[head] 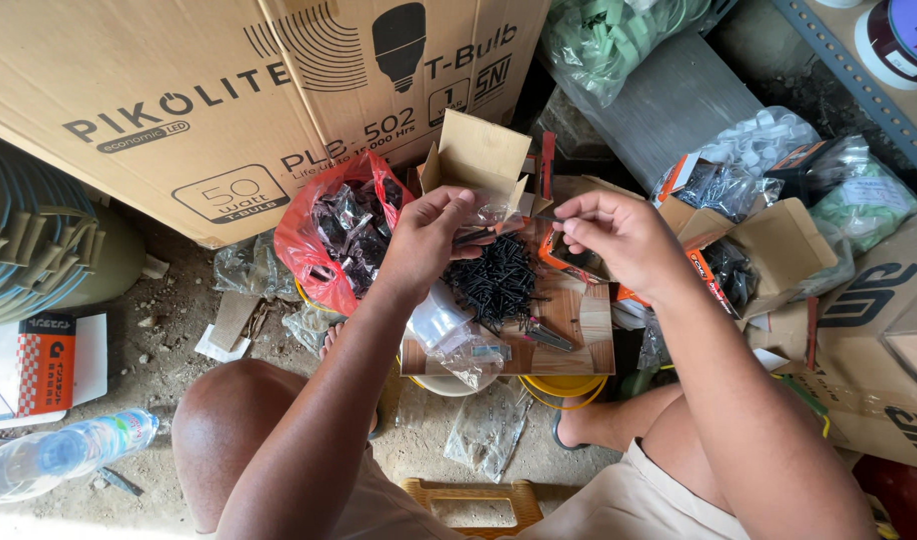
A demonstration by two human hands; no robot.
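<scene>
Dirt floor, boxes all round; screws heaped on a board.
My left hand gripped a small clear bag, my right hand pinched one screw beside it; most of the pile remained unbagged.

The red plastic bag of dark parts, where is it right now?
In the head view, the red plastic bag sits left of centre, against the large cardboard box, just left of the left hand.

Hardware storeroom: stacked cartons, bagged fittings
</scene>
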